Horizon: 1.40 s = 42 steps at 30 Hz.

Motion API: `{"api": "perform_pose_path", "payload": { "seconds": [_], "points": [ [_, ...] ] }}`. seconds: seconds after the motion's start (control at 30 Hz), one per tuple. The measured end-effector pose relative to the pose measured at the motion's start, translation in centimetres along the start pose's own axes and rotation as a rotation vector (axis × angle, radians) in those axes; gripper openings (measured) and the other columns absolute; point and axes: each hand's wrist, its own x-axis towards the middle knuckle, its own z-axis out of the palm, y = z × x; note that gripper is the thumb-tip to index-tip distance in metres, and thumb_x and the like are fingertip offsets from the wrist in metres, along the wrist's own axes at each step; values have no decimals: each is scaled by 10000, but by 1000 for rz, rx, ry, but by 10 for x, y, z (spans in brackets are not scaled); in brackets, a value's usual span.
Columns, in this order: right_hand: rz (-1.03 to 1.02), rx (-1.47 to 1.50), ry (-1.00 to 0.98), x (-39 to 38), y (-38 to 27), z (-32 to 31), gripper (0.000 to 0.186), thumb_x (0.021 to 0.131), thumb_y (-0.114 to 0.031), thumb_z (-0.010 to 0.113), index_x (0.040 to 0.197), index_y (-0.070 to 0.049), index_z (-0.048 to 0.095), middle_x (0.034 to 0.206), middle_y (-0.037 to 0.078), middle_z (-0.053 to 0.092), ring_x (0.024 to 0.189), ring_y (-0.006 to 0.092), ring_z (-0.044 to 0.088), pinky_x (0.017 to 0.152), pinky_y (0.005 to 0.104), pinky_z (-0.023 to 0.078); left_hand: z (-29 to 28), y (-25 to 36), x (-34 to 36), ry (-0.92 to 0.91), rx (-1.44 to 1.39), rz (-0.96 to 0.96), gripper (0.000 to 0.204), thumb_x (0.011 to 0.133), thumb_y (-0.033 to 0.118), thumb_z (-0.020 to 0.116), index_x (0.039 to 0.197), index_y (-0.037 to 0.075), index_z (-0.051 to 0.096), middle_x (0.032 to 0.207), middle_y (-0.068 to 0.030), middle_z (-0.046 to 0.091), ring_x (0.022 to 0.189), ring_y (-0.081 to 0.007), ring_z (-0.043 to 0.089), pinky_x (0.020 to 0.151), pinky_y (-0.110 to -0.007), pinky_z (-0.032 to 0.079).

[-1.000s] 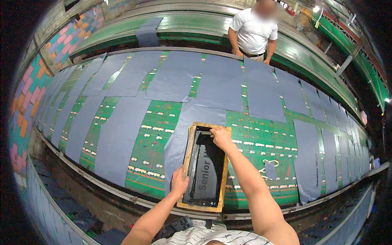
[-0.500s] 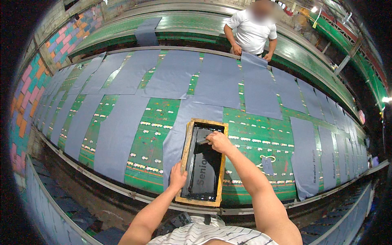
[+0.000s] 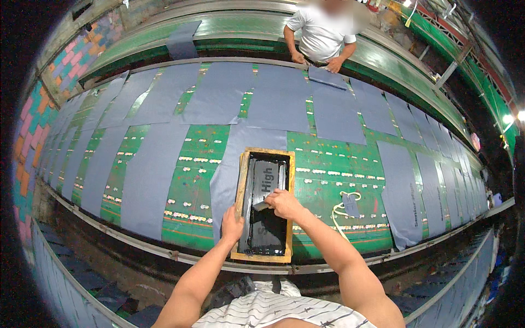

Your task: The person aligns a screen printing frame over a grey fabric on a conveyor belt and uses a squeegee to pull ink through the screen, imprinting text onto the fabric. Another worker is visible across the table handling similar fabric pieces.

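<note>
A printing screen with a yellowish wooden frame lies on a blue-grey fabric panel at the front of the long green table. Black ink coats its inside, and dark lettering shows through the mesh. My left hand is closed on the frame's left side, near its lower part. In my right hand is a squeegee, pressed on the mesh around the middle of the screen. The fingers partly cover it.
Rows of blue-grey fabric panels cover much of the green table. Some at right bear dark print. A small tag with a pale cord lies right of the screen. Across the table a person stands by a folded panel.
My right hand has drawn the squeegee toward me along the mesh, from the far part to about the middle. The person opposite has folded a panel's far end over. My left hand keeps its hold.
</note>
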Motion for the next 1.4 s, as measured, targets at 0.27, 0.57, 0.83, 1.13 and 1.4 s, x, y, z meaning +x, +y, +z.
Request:
{"api": "perform_pose_path", "payload": {
  "seconds": [0.27, 0.57, 0.83, 1.13, 1.4],
  "points": [
    [111, -3, 20, -48, -58, 19, 245, 711, -63, 664, 956, -75, 665, 975, 72, 674, 991, 297, 618, 822, 443, 510, 3, -4, 0, 19, -16, 47, 590, 811, 66, 659, 1367, -36, 491, 1272, -263, 574, 1199, -457, 517, 1036, -504, 418],
    [218, -23, 181, -107, -150, 36, 305, 700, -90, 667, 1003, -60, 653, 1029, 75, 663, 978, 280, 608, 823, 423, 481, 6, -9, 1, 55, -29, 55, 573, 809, 69, 655, 1351, -41, 504, 1274, -265, 580, 1202, -457, 520, 1053, -497, 411],
    [283, -26, 287, -132, -188, 49, 345, 762, -80, 638, 1104, -34, 638, 1138, 109, 663, 1044, 281, 607, 896, 419, 473, 6, -6, 5, 35, -34, 54, 559, 815, 60, 650, 1345, -46, 508, 1282, -262, 574, 1214, -452, 515, 1070, -495, 398],
    [553, 388, 323, -130, -159, 7, 482, 899, -315, 690, 1246, 10, 611, 1115, 211, 671, 1069, 388, 628, 936, 462, 476, -1, -2, 1, 3, -64, 8, 594, 816, 103, 682, 1361, -55, 508, 1297, -259, 576, 1238, -435, 520, 1077, -471, 405],
    [999, 367, 412, -122, -75, 67, 307, 921, -236, 608, 1064, 21, 695, 1003, 261, 651, 928, 453, 626, 870, 530, 495, -2, 2, -4, 18, -83, -24, 583, 799, 103, 659, 1346, -44, 521, 1282, -256, 587, 1223, -425, 537, 1054, -460, 423]
  ]
}}
